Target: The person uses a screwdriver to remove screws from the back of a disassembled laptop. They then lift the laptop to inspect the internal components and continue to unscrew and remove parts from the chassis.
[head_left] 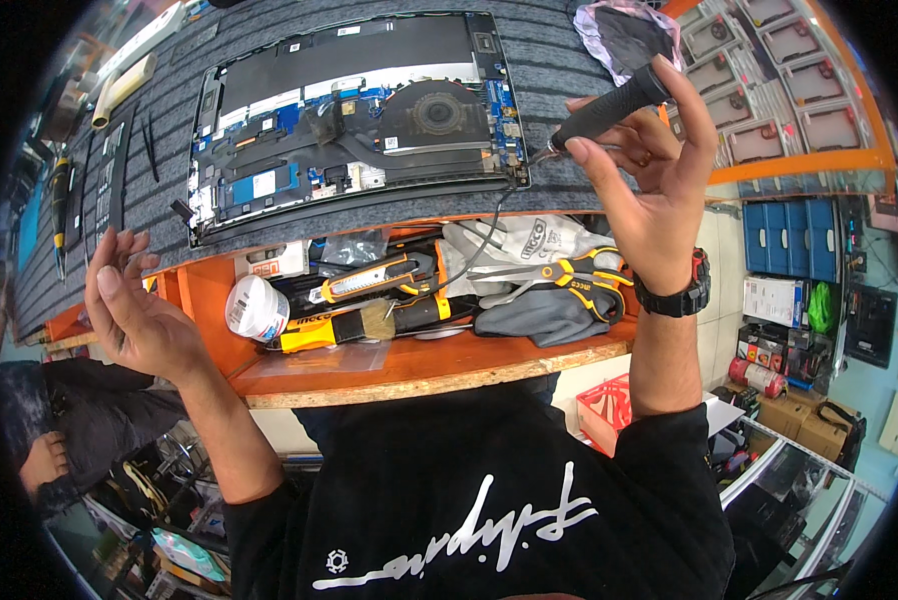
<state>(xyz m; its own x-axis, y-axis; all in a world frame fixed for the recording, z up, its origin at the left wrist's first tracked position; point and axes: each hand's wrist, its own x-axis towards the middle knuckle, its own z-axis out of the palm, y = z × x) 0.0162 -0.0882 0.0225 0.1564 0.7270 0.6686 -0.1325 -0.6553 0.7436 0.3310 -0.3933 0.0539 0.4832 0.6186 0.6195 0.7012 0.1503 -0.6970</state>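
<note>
A laptop (369, 160) lies with its bottom cover off, its fan, blue circuit boards and dark flat parts exposed. In my right hand (659, 190) is a black-handled screwdriver (614, 108), held between thumb and fingers. Its tip points down at the laptop's near right corner; whether it touches is too small to tell. A thin black cable (491, 225) runs from that corner down over the drawer. My left hand (149, 310) hovers left of the drawer, palm up, fingers loosely curled and apart, with nothing in it. A dark battery-like strip (115, 180) lies beyond it on the ribbed mat.
Below the bench edge, an open orange drawer (439, 372) holds a white tub (258, 308), a utility knife (379, 278), scissors (559, 272), a brush (377, 320) and gloves. A yellow-black screwdriver (61, 205) lies far left. Another person's hand (45, 460) shows lower left.
</note>
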